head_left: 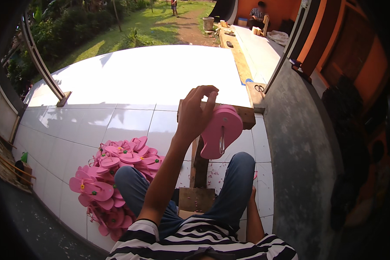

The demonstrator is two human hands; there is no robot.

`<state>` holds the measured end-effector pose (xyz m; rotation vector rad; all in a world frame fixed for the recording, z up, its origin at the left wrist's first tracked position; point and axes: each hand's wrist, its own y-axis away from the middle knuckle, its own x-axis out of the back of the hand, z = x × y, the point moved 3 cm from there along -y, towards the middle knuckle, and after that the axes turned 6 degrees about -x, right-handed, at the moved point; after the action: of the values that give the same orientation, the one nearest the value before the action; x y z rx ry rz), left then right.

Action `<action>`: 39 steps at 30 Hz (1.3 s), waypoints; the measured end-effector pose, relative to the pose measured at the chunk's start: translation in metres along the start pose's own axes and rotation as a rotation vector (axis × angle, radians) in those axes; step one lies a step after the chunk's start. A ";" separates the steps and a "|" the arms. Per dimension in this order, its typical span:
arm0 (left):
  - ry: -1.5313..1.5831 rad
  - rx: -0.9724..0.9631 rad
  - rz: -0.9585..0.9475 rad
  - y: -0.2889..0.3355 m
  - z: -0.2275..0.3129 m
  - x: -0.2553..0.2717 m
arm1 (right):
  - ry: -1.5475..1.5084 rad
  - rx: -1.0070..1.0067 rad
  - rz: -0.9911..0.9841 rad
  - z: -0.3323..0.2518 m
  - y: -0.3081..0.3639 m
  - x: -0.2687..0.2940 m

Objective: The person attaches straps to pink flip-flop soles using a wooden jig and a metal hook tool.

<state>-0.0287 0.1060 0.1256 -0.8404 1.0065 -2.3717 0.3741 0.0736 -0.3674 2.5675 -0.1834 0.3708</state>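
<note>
From my remote seat, I see the left hand [195, 115] raised, fingers curled on the top edge of a pink sandal [221, 132] hanging at four o'clock from them, long axis tilted upright, while the right hand [252, 195] lies low, its fingers hidden.

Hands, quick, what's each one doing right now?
Left hand: raised, fingers curled on the pink flip-flop sole.
Right hand: hidden down behind the right knee, cannot be told.
</note>
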 end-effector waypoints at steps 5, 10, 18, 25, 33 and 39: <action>0.055 -0.305 0.353 0.133 0.026 0.009 | -0.391 0.434 0.105 -0.174 0.119 0.006; 0.425 0.106 0.126 0.226 0.037 -0.025 | -0.249 0.694 -0.222 -0.239 0.215 -0.021; 0.373 0.370 -0.657 0.242 0.000 0.015 | 0.495 0.659 -0.779 -0.199 0.270 -0.099; 0.297 0.768 -0.104 0.216 -0.090 0.117 | 0.795 0.600 -0.730 -0.133 0.206 -0.216; 0.064 0.693 -0.337 0.211 -0.083 0.096 | 0.737 0.680 -0.507 -0.100 0.127 -0.347; 0.006 0.769 -0.394 0.218 -0.080 0.102 | 0.961 0.489 -0.562 -0.083 0.106 -0.377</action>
<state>-0.1240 -0.0548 -0.0448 -0.7551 -0.1339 -2.7491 -0.0248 0.0489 -0.3598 2.4050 1.0469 1.4681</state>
